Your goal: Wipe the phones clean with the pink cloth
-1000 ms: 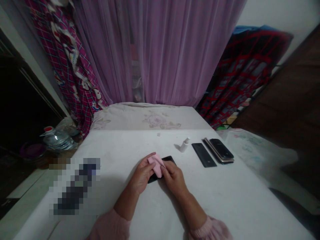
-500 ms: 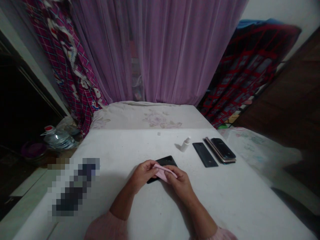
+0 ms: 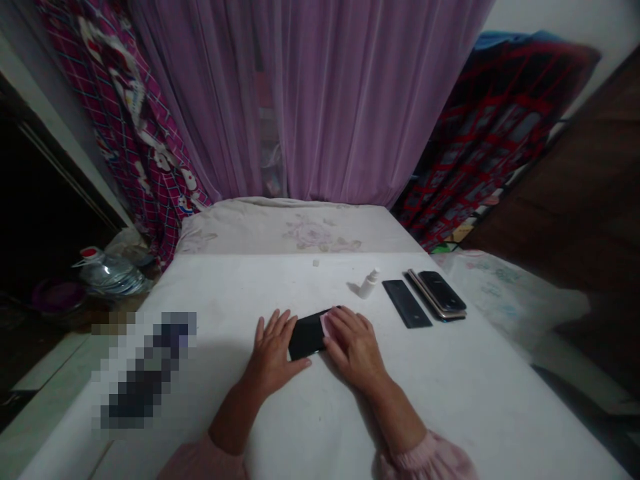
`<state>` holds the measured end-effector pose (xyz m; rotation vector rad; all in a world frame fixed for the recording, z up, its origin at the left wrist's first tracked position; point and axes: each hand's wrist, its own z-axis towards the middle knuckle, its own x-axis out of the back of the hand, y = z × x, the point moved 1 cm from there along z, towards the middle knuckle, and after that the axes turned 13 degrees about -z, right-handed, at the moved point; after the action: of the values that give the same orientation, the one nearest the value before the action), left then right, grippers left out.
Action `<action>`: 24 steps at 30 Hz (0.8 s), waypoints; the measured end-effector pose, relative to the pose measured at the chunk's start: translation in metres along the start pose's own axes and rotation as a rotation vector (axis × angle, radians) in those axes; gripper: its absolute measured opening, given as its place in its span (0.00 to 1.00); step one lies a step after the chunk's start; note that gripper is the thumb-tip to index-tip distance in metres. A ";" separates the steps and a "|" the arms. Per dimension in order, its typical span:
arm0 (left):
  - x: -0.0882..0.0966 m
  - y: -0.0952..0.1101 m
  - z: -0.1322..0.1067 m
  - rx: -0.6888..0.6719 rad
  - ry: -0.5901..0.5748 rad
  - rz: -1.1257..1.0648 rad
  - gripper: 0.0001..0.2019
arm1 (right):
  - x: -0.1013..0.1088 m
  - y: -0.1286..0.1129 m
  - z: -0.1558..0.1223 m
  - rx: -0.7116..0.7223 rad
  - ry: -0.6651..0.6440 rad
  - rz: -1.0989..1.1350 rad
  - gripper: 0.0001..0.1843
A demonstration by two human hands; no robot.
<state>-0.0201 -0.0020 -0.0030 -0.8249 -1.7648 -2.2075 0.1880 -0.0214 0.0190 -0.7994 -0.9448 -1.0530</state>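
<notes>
A black smartphone (image 3: 307, 335) lies on the white-covered table in front of me, its right part hidden by a hand and a cloth. My left hand (image 3: 273, 353) rests along the phone's left end with fingers spread, the thumb by its near edge. Under the fingers of my right hand (image 3: 357, 347) is a folded pink cloth (image 3: 326, 325), pressed on the right part of the phone; most of the cloth is covered. Beyond the phone, a small white spray bottle (image 3: 369, 284) stands upright.
To the right lie a dark flat phone or back cover (image 3: 407, 304) and a stack of phones (image 3: 441, 293). A tiny pale square (image 3: 315, 263) sits farther back. At left is a pixelated dark patch (image 3: 145, 373); a large water bottle (image 3: 111, 270) stands beyond the table's left side.
My left hand has let go of the pink cloth and moved to the phone's left end, fingers spread. My right hand has brought the cloth down onto the phone.
</notes>
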 end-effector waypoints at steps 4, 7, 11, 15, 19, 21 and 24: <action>0.002 -0.004 -0.003 -0.022 -0.037 0.039 0.39 | -0.007 -0.007 -0.003 0.072 -0.107 -0.087 0.27; 0.004 -0.007 -0.004 -0.025 -0.029 0.066 0.39 | -0.019 -0.010 -0.006 0.012 -0.119 -0.139 0.28; 0.003 -0.013 -0.004 -0.046 -0.029 0.127 0.36 | -0.029 -0.016 -0.005 -0.032 -0.118 -0.161 0.29; 0.002 -0.017 -0.003 -0.056 -0.045 0.151 0.36 | -0.024 -0.031 0.000 0.070 -0.151 -0.089 0.28; 0.003 -0.017 -0.003 -0.059 -0.051 0.152 0.35 | -0.016 -0.045 0.005 0.132 -0.190 -0.036 0.28; 0.004 -0.016 -0.003 -0.057 -0.050 0.144 0.35 | -0.016 -0.043 0.006 0.106 -0.194 -0.038 0.26; 0.004 -0.016 -0.003 -0.048 -0.051 0.132 0.36 | -0.020 -0.030 0.006 0.014 -0.183 -0.077 0.25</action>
<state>-0.0323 0.0004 -0.0143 -0.9862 -1.6337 -2.1696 0.1546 -0.0184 0.0055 -0.8641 -1.1452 -1.0513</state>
